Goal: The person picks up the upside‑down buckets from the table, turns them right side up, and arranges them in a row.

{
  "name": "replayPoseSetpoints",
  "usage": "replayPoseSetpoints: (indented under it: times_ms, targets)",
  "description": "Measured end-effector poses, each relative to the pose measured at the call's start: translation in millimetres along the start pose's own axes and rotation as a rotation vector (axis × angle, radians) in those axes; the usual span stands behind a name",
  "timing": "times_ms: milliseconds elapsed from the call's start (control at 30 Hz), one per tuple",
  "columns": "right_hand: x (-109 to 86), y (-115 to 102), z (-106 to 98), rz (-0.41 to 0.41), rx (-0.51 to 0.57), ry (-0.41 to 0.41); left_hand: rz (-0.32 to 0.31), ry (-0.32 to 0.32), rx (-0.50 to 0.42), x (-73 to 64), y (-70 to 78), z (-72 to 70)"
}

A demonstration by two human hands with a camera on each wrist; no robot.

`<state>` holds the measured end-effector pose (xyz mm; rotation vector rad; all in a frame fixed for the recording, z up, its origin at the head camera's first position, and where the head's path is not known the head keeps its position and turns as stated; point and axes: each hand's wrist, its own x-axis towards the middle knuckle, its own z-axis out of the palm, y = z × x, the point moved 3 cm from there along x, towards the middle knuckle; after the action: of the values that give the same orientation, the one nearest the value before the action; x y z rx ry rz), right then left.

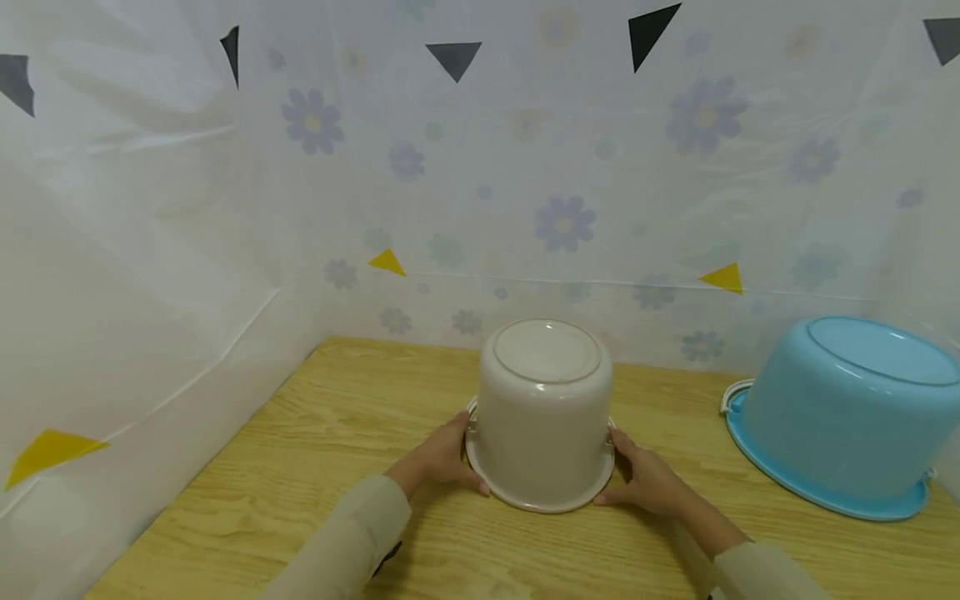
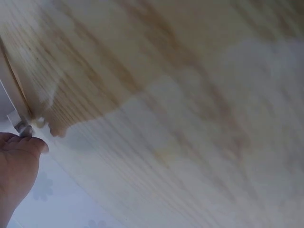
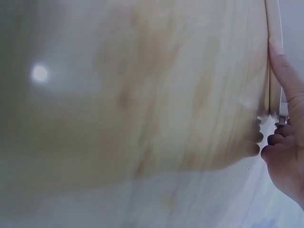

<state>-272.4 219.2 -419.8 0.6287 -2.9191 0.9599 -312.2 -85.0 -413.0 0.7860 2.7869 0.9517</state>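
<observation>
A beige bucket (image 1: 545, 433) stands upside down on the wooden table (image 1: 315, 450), its rim against the tabletop. My left hand (image 1: 444, 457) grips the rim on the left side, thumb at the front and fingers by the handle joint. On the right side my right hand (image 1: 649, 483) holds the rim in the same way. In the left wrist view, the left hand (image 2: 19, 166) is at the rim's handle joint. The right wrist view has the right hand (image 3: 287, 147) with its thumb on the rim and its fingers curled near the metal-looking joint.
To the right, an upside-down light blue bucket (image 1: 847, 425) with a white handle (image 1: 731, 392) rests on the table. Behind the table hangs a flower-patterned sheet (image 1: 480, 183), with a plain white sheet (image 1: 150, 250) along the left.
</observation>
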Motion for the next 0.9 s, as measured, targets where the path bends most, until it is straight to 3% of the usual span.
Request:
replayPoseSetpoints:
  times_ms: [167, 667, 900]
  targets:
    - [0.4, -1.8, 0.6, 0.017, -0.008, 0.014, 0.022, 0.015, -0.012, -0.3, 2.5, -3.3]
    - [-3.7, -7.6, -4.8, 0.058, 0.012, 0.011, -0.031, -0.007, 0.012, -2.0, 1.4, -8.2]
    - [-6.6, -12.9, -11.0, 0.053, 0.016, 0.02, -0.021, -0.018, -0.049, -6.2, 1.7, -14.1]
